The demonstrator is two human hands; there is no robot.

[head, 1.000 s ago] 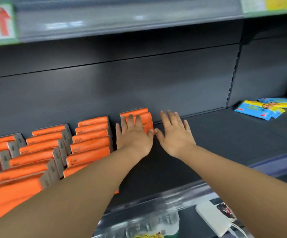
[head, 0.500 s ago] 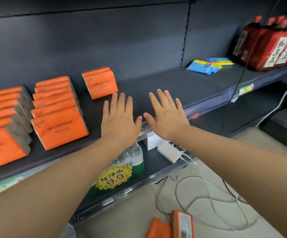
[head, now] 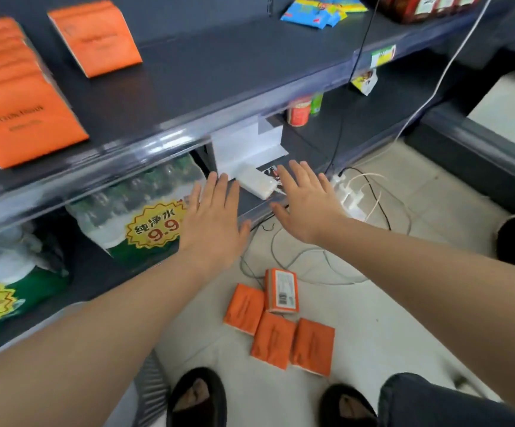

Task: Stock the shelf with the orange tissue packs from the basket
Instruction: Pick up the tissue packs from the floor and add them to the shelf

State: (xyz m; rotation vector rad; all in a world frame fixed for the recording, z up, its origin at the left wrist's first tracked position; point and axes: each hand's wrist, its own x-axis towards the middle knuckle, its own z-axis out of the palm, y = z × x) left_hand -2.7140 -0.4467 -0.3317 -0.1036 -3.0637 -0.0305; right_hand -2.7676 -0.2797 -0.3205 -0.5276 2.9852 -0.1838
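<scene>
Several orange tissue packs [head: 276,323] lie on the pale floor between my feet and the shelving. More orange packs [head: 19,97] stand in rows on the dark shelf [head: 219,75] at upper left, with one short row [head: 96,38] to their right. My left hand [head: 213,223] and my right hand [head: 305,201] hover side by side with straight, spread fingers, holding nothing, in front of the lower shelf edge and above the floor packs. No basket is in view.
Bottled water packs with a yellow 9.9 price tag [head: 154,226] fill the lower shelf at left. A white power bank [head: 256,184] and cables [head: 358,211] lie near the shelf edge and on the floor. Blue wipes packs [head: 314,10] sit at the shelf's back. My sandalled feet [head: 197,399] are below.
My view has swung down from the shelf toward the floor. Both empty hands have pulled back from the shelved packs and dropped in front of the lower shelf.
</scene>
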